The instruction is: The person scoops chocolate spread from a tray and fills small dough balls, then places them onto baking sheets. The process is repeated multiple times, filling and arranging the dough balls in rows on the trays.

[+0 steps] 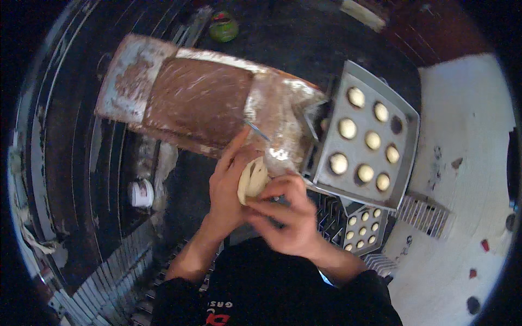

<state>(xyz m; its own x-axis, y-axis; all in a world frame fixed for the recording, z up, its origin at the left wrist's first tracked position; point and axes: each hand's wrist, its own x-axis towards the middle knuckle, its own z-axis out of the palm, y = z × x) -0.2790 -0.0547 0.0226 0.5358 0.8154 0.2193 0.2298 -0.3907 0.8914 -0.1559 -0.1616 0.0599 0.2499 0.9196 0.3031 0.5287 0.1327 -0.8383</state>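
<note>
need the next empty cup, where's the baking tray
In the head view the baking tray sits right of the hands, beside the floured wooden board.

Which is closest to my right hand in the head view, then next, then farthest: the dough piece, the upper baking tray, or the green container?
1. Dough piece, touching the right hand, between both hands.
2. Upper baking tray, to the right.
3. Green container, far up top.

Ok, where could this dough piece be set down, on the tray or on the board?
The grey tray has bare metal at its top-right corner and lower-left edge; dough balls crowd its middle. The wooden board lies bare left of the hands. Both hands hold the dough piece.
</note>
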